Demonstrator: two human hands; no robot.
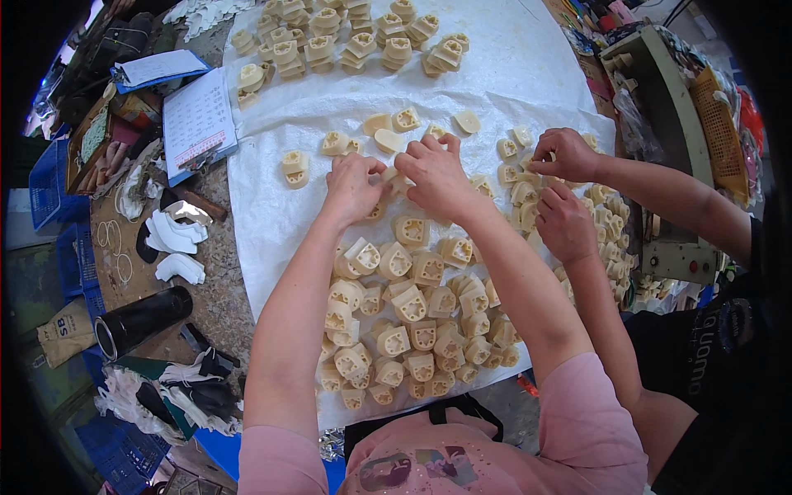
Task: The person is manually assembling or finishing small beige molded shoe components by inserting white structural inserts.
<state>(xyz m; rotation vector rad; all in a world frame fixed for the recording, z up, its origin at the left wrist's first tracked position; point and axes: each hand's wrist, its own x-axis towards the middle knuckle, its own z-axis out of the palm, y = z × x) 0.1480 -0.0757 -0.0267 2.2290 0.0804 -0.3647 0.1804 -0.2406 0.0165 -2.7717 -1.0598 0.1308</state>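
My left hand (355, 186) and my right hand (432, 176) work close together above a white sheet (276, 223). Fingers of both hands are closed around cream plastic heel blocks, one side rounded and one flat; my hands partly hide the pieces. One cream heel block (397, 179) shows between the hands. Loose blocks lie just beyond my fingers, among them a smooth one (388, 140) and one with its hollow side up (406, 120). Nearer to me, between my forearms, sits a large pile of the same blocks (410, 303).
A co-worker's hands (568, 190) handle similar blocks at the right. Stacked blocks (360, 45) stand at the far side. Along the left are a clipboard with paper (196, 124), white curved pieces (175, 233) and a black cylinder (144, 320). A metal machine frame (672, 124) stands at right.
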